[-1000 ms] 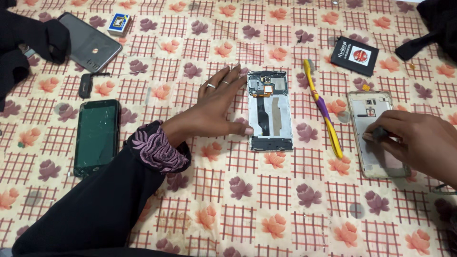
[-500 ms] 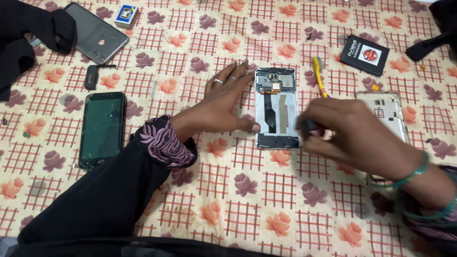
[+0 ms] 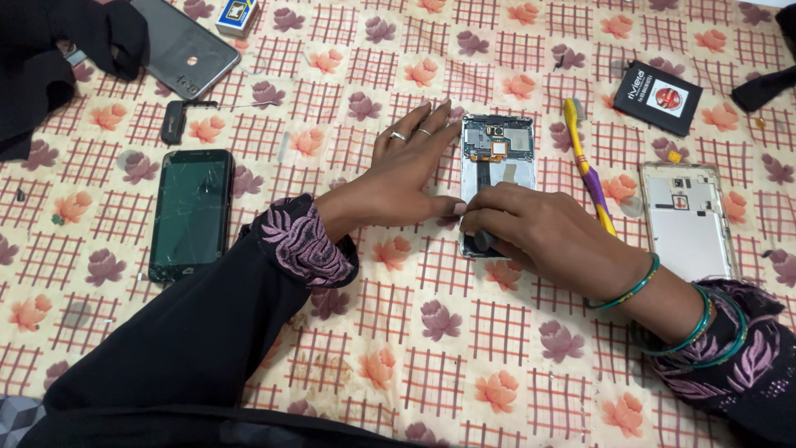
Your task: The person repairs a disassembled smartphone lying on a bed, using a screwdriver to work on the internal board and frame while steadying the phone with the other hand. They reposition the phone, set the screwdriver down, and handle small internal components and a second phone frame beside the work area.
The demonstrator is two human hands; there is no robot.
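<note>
The opened silver phone chassis with exposed circuit board (image 3: 497, 158) lies flat on the floral checked cloth (image 3: 431, 348), between the two hands; the left hand (image 3: 406, 170) rests palm down just beside its left edge, fingers spread and thumb tip touching the lower frame; the right hand (image 3: 539, 228) covers the chassis's lower end, fingers curled together and pinching a small dark tool (image 3: 481, 241) against it. Just beyond the right hand's knuckles lies a yellow and purple toothbrush (image 3: 590, 170); further to that side, a silver phone back cover (image 3: 686, 217), and beyond it a black rectangular battery (image 3: 657, 97). Well apart on the left hand's outer side lies a black phone with cracked screen (image 3: 191, 214); beyond it, a grey phone back panel (image 3: 184, 46).
</note>
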